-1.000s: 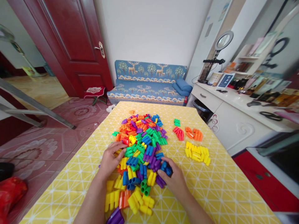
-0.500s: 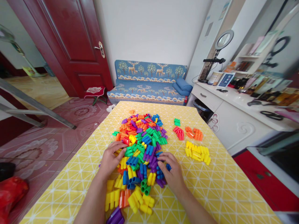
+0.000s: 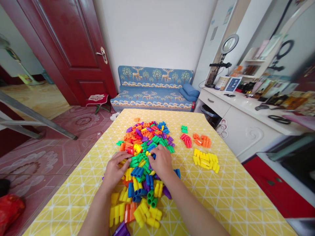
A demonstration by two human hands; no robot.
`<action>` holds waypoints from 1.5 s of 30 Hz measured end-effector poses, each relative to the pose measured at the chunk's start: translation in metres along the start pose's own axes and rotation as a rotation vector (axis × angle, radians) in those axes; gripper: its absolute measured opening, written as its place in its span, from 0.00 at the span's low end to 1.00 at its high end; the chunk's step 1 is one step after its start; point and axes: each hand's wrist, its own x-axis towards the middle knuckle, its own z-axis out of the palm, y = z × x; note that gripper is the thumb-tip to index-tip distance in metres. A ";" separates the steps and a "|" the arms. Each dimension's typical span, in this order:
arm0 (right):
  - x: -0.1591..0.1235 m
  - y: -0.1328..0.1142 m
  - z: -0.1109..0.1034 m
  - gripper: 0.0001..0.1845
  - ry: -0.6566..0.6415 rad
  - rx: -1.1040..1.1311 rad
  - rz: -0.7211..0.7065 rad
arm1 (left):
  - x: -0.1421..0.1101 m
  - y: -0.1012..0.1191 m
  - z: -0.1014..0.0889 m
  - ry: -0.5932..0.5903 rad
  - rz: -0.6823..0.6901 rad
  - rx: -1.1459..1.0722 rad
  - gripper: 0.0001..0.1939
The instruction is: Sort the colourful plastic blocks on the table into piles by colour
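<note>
1. Both hands are at the pile of plastic building pieces (image 3: 141,156): the right hand (image 3: 162,162) reaches over its middle and the left hand (image 3: 114,170) lies at its left edge.
2. The right hand's thumb and fingers are curved and a little apart, around a blue piece (image 3: 154,156) in the pile, just beside a small yellow piece (image 3: 148,153). Whether they grasp either, I cannot tell.
3. The left hand is half-curled, thumb next to green pieces (image 3: 134,161) in the pile; its grip is hidden too.
4. My judgement: picking one piece from this spot calls for a narrow pinch that spares its neighbours.
5. Right of the pile, apart from it, lie green (image 3: 184,129), red (image 3: 186,140), orange (image 3: 206,141) and yellow groups (image 3: 205,159).
</note>
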 end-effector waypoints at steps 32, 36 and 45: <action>-0.047 0.210 -0.102 0.21 0.298 -0.423 0.382 | 0.000 0.000 0.001 0.017 -0.015 0.004 0.14; -0.048 0.205 -0.101 0.18 0.281 -0.503 0.396 | -0.001 -0.001 0.000 0.009 -0.014 0.010 0.14; -0.051 0.204 -0.100 0.20 0.299 -0.512 0.455 | 0.000 0.001 0.000 0.011 -0.016 0.001 0.14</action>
